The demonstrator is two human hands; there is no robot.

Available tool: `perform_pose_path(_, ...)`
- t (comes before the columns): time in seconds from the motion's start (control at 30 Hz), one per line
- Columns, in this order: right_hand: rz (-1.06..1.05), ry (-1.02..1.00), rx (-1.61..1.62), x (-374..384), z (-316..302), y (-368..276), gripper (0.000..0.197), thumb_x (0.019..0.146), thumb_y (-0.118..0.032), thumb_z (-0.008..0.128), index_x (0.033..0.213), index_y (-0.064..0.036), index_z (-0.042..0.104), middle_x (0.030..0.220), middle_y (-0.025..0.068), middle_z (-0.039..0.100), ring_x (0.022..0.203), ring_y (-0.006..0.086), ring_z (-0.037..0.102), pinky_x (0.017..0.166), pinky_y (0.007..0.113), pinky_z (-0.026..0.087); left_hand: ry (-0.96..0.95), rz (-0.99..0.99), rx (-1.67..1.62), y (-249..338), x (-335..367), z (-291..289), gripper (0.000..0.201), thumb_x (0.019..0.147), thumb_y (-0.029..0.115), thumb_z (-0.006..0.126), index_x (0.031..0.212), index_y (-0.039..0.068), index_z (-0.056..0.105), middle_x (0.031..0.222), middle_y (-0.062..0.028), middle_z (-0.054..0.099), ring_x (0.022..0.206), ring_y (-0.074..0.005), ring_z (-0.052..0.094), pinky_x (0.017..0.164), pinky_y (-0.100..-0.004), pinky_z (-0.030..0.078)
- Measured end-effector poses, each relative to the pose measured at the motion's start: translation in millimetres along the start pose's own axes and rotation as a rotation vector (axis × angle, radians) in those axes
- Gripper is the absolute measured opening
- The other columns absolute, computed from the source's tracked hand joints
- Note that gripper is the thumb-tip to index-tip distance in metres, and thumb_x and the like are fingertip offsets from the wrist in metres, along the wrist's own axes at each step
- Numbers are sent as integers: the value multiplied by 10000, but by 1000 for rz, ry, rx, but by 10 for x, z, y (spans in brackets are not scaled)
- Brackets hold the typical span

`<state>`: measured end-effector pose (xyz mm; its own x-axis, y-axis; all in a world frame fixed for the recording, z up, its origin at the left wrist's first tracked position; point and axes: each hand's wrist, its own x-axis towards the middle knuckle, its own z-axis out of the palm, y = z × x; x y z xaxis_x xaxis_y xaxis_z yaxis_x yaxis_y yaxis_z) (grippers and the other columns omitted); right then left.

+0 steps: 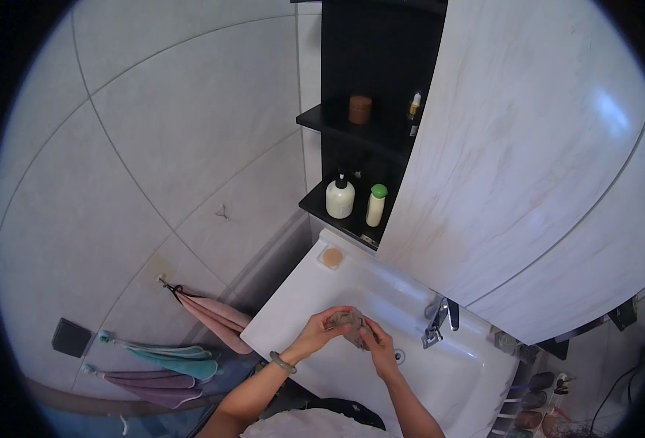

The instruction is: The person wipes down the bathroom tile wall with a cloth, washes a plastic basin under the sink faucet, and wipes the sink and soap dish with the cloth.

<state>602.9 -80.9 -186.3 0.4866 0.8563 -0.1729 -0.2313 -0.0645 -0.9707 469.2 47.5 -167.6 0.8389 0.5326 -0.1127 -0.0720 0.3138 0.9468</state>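
A crumpled grey-brown cloth [351,320] is held up over the white washbasin [278,332]. My left hand [320,331] grips its left side, with a greenish bangle on that wrist. From the right, my right hand [381,349] closes on the other side, thumb pressed on the folds. Both hands are above the basin bowl, left of the chrome faucet [435,328]. Just beside my right hand the round drain [400,356] shows. A tan bar of soap [332,257] lies in a dish at the basin's back left corner.
Black shelves [337,133] behind the basin carry a white pump bottle [340,198], a green-capped bottle [375,206] and a brown jar [360,109]. Pink [213,317], teal [173,359] and purple towels [151,387] hang on the left wall. A marbled white cabinet [512,146] overhangs the right.
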Motion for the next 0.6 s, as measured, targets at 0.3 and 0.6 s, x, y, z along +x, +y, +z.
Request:
perform_pose_path(0.3, -341, 151, -196, 122, -94, -243, 247, 956, -158, 527, 1092, 13, 644, 1044, 39, 614, 962, 118, 544, 865, 247, 419, -140, -50, 104, 368, 43, -85, 382, 918, 26, 559, 1296, 54, 512, 1180, -47, 593, 1062, -140, 562, 907, -268, 459)
perform_pose_path(0.6, -120, 111, -234, 117, -180, -488, 318, 964, -253, 544, 882, 46, 613, 771, -38, 576, 752, 59, 486, 704, 202, 404, -25, 405, 765, 433, 91, 49, 246, 993, 215, 493, 1013, 15, 636, 842, 22, 587, 762, -41, 482, 671, -196, 412)
